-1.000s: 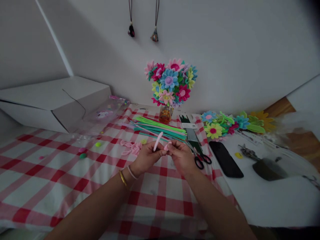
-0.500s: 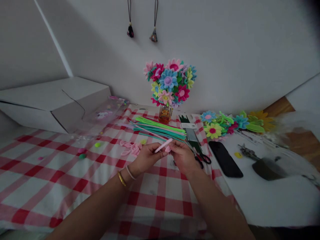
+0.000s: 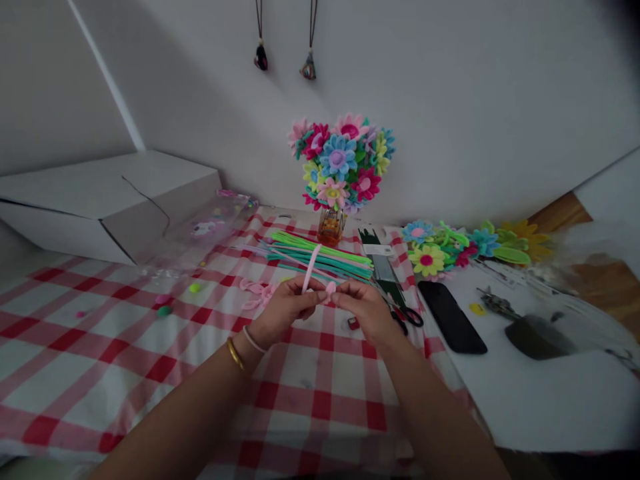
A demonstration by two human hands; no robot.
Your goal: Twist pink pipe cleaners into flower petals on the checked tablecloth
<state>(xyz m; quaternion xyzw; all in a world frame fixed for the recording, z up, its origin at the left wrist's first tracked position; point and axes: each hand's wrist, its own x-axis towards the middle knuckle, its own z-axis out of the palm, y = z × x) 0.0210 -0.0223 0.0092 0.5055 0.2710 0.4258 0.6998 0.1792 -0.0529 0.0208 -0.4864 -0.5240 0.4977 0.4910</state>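
Observation:
Both my hands meet over the red and white checked tablecloth (image 3: pixel 125 333). My left hand (image 3: pixel 285 310) pinches a pink pipe cleaner (image 3: pixel 310 267), whose free end stands up and away from me. My right hand (image 3: pixel 365 310) pinches the other end, where the pipe cleaner is curled into a small pink loop (image 3: pixel 330 289). Finished pink petal loops (image 3: pixel 257 292) lie on the cloth just left of my left hand. A bundle of green, teal and pink pipe cleaners (image 3: pixel 325 257) lies right behind my hands.
A vase of bright felt flowers (image 3: pixel 343 167) stands at the back, with more loose flowers (image 3: pixel 450 247) to the right. Black-handled scissors (image 3: pixel 405 313), a dark phone (image 3: pixel 450 317) and a white box (image 3: pixel 110 200) lie around. Small pompoms (image 3: pixel 165 308) dot the cloth at left.
The free end of the pink pipe cleaner swung down towards my right hand, then back up to stand upright. Both hands have shifted slightly away from me.

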